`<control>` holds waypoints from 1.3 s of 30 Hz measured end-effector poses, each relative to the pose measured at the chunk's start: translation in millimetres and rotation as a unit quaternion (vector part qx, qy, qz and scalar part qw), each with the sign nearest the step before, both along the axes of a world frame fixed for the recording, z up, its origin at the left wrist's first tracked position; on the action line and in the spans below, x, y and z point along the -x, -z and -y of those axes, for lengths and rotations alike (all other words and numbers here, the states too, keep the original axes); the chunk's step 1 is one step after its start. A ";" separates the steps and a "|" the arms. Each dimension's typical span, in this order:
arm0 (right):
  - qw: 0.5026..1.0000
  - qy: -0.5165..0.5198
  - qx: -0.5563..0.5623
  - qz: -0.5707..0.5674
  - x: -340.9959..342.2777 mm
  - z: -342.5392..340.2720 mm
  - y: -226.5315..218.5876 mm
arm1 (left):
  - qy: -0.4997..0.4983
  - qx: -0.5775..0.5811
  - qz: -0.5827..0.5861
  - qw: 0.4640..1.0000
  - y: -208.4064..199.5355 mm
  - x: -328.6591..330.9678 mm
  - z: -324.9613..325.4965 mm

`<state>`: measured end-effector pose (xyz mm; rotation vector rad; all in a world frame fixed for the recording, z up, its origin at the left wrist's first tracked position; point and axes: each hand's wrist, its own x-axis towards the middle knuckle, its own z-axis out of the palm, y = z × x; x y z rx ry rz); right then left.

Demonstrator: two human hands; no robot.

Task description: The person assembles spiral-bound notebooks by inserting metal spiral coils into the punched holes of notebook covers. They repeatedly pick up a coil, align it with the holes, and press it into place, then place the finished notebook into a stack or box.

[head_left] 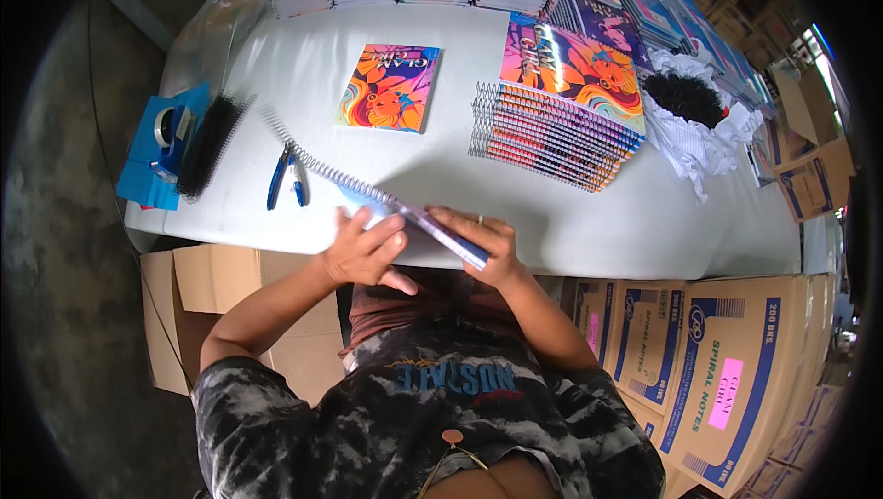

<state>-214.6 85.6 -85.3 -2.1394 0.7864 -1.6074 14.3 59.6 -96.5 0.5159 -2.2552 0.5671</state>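
Notebook (pixel 443 236) clamped in right hand (pixel 494 243), left hand (pixel 366 249) spread beside; coil (pixel 337 174) leftward seems mid-threading, next wanting steady alignment.

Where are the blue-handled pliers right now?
In the head view, the blue-handled pliers lie on the white table, left of centre, right of the black spiral coils and up and left of the left hand.

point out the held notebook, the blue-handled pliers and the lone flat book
Held notebook (pixel 449 240): head view, middle of its slanted side
Blue-handled pliers (pixel 277 183): head view, left handle
Lone flat book (pixel 388 90): head view, upward-facing cover
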 end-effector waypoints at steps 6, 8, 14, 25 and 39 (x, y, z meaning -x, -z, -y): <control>1.000 -0.024 -0.005 -0.005 -10.9 -3.4 -6.1 | -0.128 -0.067 -0.034 0.989 3.3 -3.5 8.4; 1.000 -0.014 -0.018 0.000 -11.0 0.2 -4.2 | 0.026 -0.080 0.094 0.992 7.5 7.2 -22.8; 1.000 -0.028 -0.008 0.002 -20.0 -0.6 -1.5 | -0.034 -0.131 -0.131 0.982 -5.0 18.4 10.2; 0.994 -0.028 -0.079 0.068 -24.4 9.9 7.2 | 0.086 -0.182 -0.034 0.979 -2.4 39.9 -21.3; 0.992 -0.038 -0.123 0.014 -27.4 2.5 -9.0 | -0.058 -0.032 -0.173 0.983 -41.2 54.7 -10.4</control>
